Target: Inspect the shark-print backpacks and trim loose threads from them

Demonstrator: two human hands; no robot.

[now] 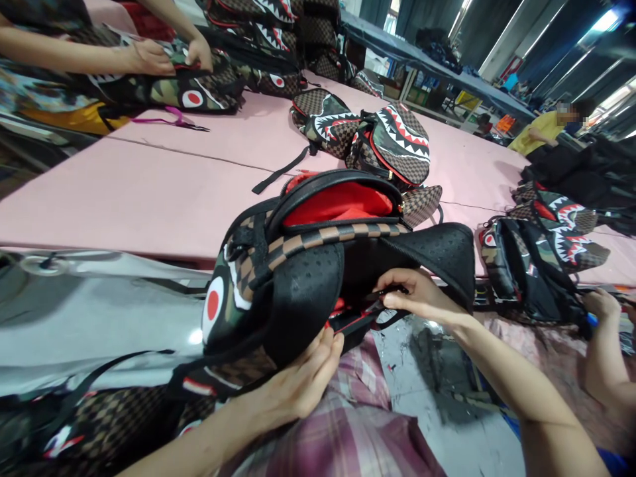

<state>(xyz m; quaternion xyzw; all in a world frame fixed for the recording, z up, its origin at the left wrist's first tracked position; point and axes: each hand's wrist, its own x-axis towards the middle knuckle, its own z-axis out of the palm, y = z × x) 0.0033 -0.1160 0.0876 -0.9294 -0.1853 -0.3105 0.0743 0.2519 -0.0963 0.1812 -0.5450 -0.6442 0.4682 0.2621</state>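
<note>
A shark-mouth backpack [278, 265] with brown checks, camouflage and a red lining lies on its side at the near edge of the pink table [163, 192]. My left hand [303, 377] grips its lower black padded edge from below. My right hand [422, 295] pinches a black strap or zipper part under the padded shoulder strap [437, 255]. The bag's top pocket gapes open and shows red fabric [338, 202].
Two more shark-mouth backpacks [392, 142] lie mid-table. A pile of them [278, 40] stands at the back. One person's hands [169, 56] hold a camouflage bag at the far left. Another person's hand [601, 305] works on a bag [536, 265] at right.
</note>
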